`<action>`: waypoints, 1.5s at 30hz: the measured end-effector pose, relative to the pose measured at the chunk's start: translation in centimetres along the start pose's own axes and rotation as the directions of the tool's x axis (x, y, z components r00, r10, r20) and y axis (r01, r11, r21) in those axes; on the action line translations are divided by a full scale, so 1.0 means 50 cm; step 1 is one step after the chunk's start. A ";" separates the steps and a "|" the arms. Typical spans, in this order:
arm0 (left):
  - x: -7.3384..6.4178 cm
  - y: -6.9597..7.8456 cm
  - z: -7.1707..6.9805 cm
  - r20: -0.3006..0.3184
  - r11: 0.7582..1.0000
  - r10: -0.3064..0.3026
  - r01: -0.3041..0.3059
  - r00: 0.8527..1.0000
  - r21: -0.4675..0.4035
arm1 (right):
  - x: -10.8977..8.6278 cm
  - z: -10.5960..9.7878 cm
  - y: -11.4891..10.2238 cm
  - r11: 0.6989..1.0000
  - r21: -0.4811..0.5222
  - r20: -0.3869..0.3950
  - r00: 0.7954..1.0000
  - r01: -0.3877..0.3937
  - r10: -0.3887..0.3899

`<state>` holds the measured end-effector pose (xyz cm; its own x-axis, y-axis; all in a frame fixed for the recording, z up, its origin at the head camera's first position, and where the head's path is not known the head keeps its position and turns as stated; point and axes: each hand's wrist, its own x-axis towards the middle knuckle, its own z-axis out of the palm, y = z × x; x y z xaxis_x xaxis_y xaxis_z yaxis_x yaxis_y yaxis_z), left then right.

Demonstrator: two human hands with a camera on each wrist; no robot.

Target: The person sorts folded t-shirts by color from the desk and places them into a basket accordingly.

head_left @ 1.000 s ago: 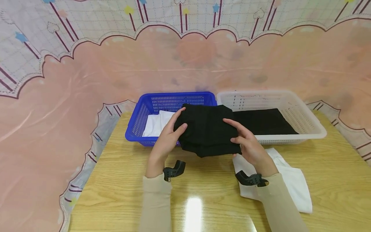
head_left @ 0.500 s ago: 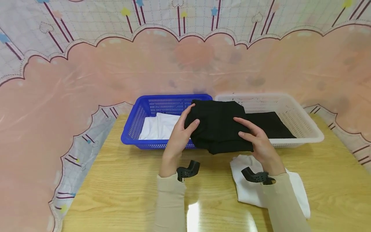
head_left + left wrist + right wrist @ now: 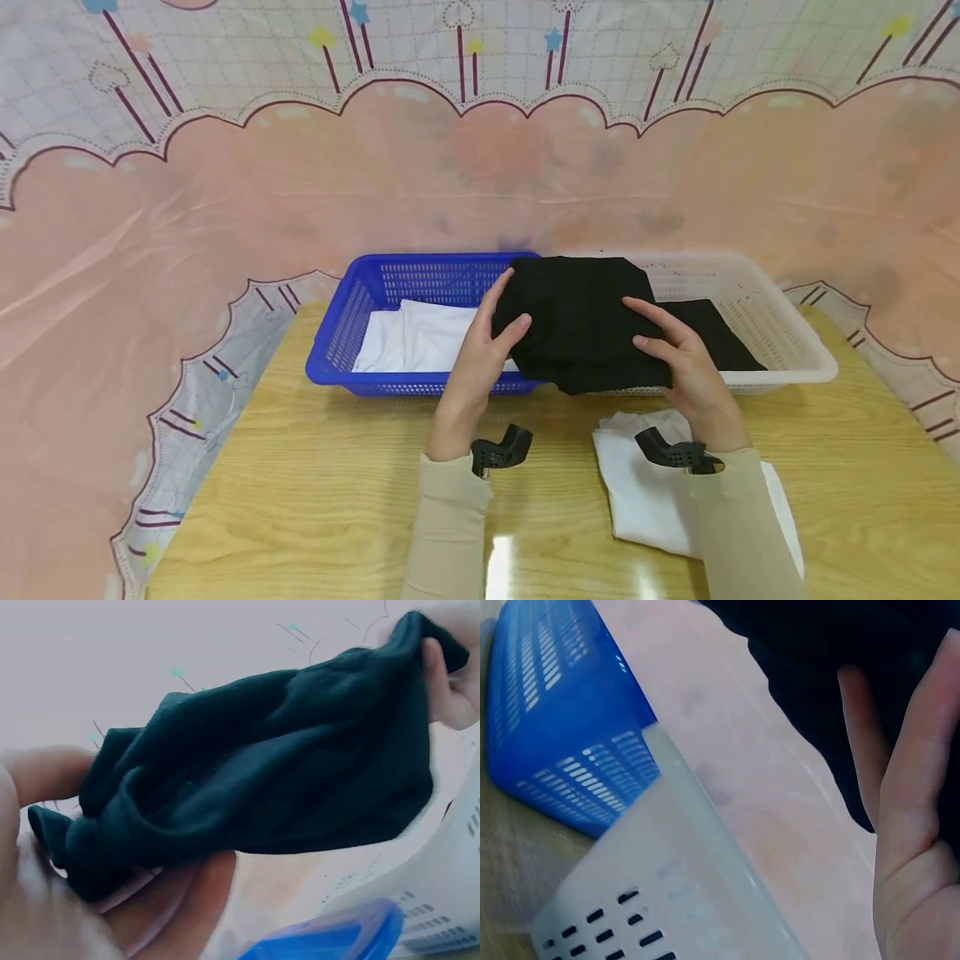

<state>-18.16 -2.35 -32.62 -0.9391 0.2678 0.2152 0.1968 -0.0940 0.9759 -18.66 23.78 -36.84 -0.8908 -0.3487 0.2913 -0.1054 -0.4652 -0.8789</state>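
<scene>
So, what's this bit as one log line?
left hand, right hand: hold black cloth; blue plastic basket: white cloth; white plastic basket: second black cloth

Black cloth (image 3: pixel 585 325) has moved right, apparently nearer the white basket (image 3: pixel 787 377)

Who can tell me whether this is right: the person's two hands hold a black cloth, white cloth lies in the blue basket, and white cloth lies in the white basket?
Not quite: the head view shows black fabric in the white basket, not white. The left hand and right hand do hold the black cloth, and white cloth does lie in the blue basket.
</scene>
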 end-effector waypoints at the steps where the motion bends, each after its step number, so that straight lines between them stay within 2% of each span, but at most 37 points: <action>1: 0.001 -0.003 0.003 0.005 1.000 0.007 -0.007 1.000 -0.014 | 0.000 -0.003 -0.001 1.000 0.000 -0.005 1.000 0.008 -0.008; 5: 0.008 -0.012 0.014 0.045 0.998 0.049 -0.047 0.998 -0.037 | -0.001 -0.015 -0.001 1.000 0.008 -0.044 0.999 0.026 -0.026; 10: 0.014 -0.019 0.021 0.121 0.993 0.115 -0.116 0.986 -0.004 | 0.004 -0.028 0.005 0.997 0.073 -0.043 0.999 0.037 -0.034; 13: 0.013 -0.023 0.022 0.152 0.994 0.081 -0.091 0.985 0.060 | 0.008 -0.033 0.008 0.993 0.106 -0.044 0.998 0.052 -0.047; 15: 0.012 -0.025 0.023 0.168 0.994 0.048 -0.064 0.985 0.090 | 0.009 -0.037 0.009 0.994 0.091 -0.067 0.996 0.067 -0.061; 17: 0.012 -0.027 0.027 0.175 0.992 0.022 -0.043 0.984 0.118 | 0.007 -0.040 0.009 0.996 0.044 -0.104 0.992 0.079 -0.074; 22: 0.017 -0.032 0.040 0.186 0.994 0.003 -0.024 0.983 0.109 | 0.005 -0.045 0.004 0.990 -0.128 -0.211 0.973 0.065 -0.091; 25: 0.019 -0.037 0.045 0.179 0.995 -0.014 -0.003 0.984 0.098 | 0.004 -0.047 0.001 0.953 -0.301 -0.273 0.957 0.012 -0.099; 26: 0.019 -0.038 0.047 0.176 0.995 -0.020 0.002 0.984 0.098 | 0.003 -0.048 0.000 0.930 -0.366 -0.294 0.951 -0.017 -0.098; 29: 0.022 -0.046 0.054 0.166 0.995 -0.031 0.014 0.986 0.101 | 0.001 -0.053 -0.002 0.835 -0.539 -0.344 0.934 -0.113 -0.096; 32: 0.023 -0.052 0.060 0.158 0.994 -0.037 0.019 0.987 0.111 | 0.000 -0.059 -0.001 0.758 -0.627 -0.373 0.924 -0.179 -0.090; 35: 0.024 -0.057 0.064 0.154 0.993 -0.037 0.020 0.987 0.113 | 0.001 -0.063 0.000 0.710 -0.674 -0.383 0.918 -0.205 -0.099; 38: 0.023 -0.059 0.065 0.155 0.992 -0.036 0.016 0.987 0.125 | 0.001 -0.067 0.001 0.691 -0.690 -0.397 0.911 -0.217 -0.110; 42: 0.023 -0.064 0.064 0.146 0.991 -0.036 0.016 0.989 0.132 | 0.001 -0.069 0.003 0.704 -0.676 -0.408 0.906 -0.218 -0.112; 45: 0.024 -0.064 0.062 0.144 0.991 -0.039 0.020 0.989 0.131 | 0.001 -0.068 0.002 0.708 -0.674 -0.398 0.910 -0.208 -0.112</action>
<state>-19.07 1.23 -35.39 -0.8957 0.4065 0.1802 0.2134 0.0373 0.9763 -20.22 26.50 -38.20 -0.9752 0.0591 0.2135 -0.1877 0.2917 -0.9379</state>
